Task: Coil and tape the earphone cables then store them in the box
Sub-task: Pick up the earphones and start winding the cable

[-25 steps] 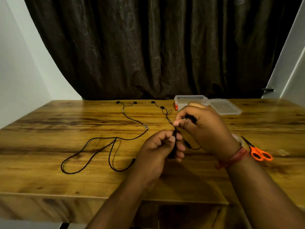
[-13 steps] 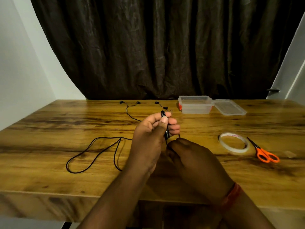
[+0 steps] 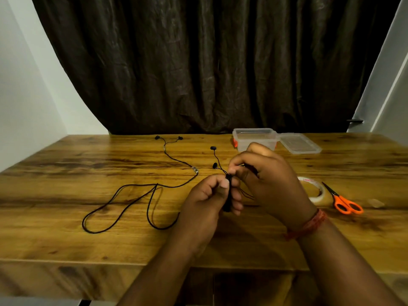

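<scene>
Above the middle of the wooden worktop (image 3: pixel 66 217), the left hand (image 3: pixel 207 202) and right hand (image 3: pixel 269 180) meet, forearms reaching in from the near edge. Half a second ago the left hand was raised higher with the right hand below it; now the right hand sits above and behind. The left hand's curled fingers clamp a bundle of thin black earphone cable (image 3: pixel 227 193); the right hand pinches the same cable, whose earbuds trail toward the clear plastic box (image 3: pixel 254 138). A second black earphone (image 3: pixel 141 195) lies uncoiled to the left.
</scene>
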The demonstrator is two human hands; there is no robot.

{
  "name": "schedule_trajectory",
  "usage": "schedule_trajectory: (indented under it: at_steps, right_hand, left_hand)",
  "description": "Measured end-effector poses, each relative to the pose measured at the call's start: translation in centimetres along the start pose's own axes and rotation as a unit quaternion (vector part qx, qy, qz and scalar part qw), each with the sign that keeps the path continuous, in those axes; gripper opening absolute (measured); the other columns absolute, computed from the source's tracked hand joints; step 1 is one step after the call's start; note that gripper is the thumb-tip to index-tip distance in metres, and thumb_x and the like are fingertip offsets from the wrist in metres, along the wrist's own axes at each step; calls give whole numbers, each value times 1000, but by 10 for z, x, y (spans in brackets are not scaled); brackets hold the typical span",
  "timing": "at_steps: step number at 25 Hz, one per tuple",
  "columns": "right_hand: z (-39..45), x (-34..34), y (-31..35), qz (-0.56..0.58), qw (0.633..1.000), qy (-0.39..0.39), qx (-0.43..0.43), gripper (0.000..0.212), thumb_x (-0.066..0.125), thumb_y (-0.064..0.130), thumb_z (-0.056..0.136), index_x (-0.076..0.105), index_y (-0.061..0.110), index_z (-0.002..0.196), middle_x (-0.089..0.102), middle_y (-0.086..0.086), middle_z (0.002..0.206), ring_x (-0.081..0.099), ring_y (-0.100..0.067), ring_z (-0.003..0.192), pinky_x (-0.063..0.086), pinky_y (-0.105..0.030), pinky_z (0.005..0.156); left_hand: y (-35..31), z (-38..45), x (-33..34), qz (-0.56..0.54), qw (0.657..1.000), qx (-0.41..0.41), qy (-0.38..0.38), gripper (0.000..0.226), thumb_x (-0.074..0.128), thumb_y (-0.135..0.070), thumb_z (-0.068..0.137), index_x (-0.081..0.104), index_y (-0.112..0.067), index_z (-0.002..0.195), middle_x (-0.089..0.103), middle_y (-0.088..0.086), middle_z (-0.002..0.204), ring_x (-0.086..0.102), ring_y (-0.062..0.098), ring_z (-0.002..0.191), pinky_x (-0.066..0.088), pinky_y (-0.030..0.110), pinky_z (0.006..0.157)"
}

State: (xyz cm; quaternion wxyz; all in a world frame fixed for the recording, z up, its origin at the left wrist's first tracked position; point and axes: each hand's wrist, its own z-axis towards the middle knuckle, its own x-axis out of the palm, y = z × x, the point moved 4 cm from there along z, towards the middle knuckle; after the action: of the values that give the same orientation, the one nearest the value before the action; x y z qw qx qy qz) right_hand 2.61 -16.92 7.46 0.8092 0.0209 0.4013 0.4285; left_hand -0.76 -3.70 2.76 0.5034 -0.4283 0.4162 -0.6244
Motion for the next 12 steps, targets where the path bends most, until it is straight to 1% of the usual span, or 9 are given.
schedule_trajectory:
  at_steps: [3, 5, 6, 8, 10, 12]
  right_hand:
    - [-5, 12, -7, 104, 994, -14, 36, 12, 57, 22, 94, 68, 23, 90, 55, 12, 86, 56, -6, 79, 44, -21, 66]
    - [-14, 24, -7, 130, 991, 1, 43, 14, 53, 21, 94, 64, 26, 89, 57, 11, 85, 57, -6, 79, 48, -27, 67]
    - [-19, 30, -7, 134, 990, 13, 49, 15, 52, 17, 93, 62, 28, 88, 58, 11, 85, 58, -6, 79, 49, -30, 67]
    - [-27, 39, -4, 132, 989, 36, 63, 18, 53, 9, 92, 62, 25, 92, 63, 10, 89, 59, -7, 83, 50, -31, 71]
    - [-34, 44, 1, 93, 992, 63, 61, 14, 52, 16, 96, 63, 23, 101, 67, 7, 97, 61, -8, 88, 50, -31, 74]
    - [-40, 46, 10, 15, 995, 98, 34, 14, 47, 25, 98, 60, 22, 102, 66, 4, 98, 61, -16, 87, 48, -35, 70]
  left_hand:
    - [-10, -4, 1, -25, 1000, 11, -3, 24, 42, -16, 101, 64, -7, 96, 64, -3, 73, 59, 12, 69, 49, 27, 65]
    - [-15, -3, 1, -35, 999, 27, -14, 23, 44, -15, 101, 65, -7, 97, 65, -2, 75, 60, 11, 69, 49, 24, 65]
    - [-17, -1, 1, -44, 998, 34, -22, 22, 45, -15, 100, 66, -7, 100, 65, -2, 76, 60, 10, 70, 50, 23, 65]
    - [-19, 4, 0, -65, 996, 44, -45, 23, 46, -13, 100, 65, -5, 109, 67, -1, 80, 61, 9, 72, 50, 22, 66]
    - [-21, 11, -2, -83, 993, 50, -69, 23, 46, -10, 100, 65, -5, 112, 69, 0, 82, 63, 9, 73, 52, 22, 66]
    - [-22, 18, -4, -105, 989, 53, -86, 22, 45, -8, 100, 63, -5, 113, 70, 1, 84, 64, 11, 74, 53, 23, 68]
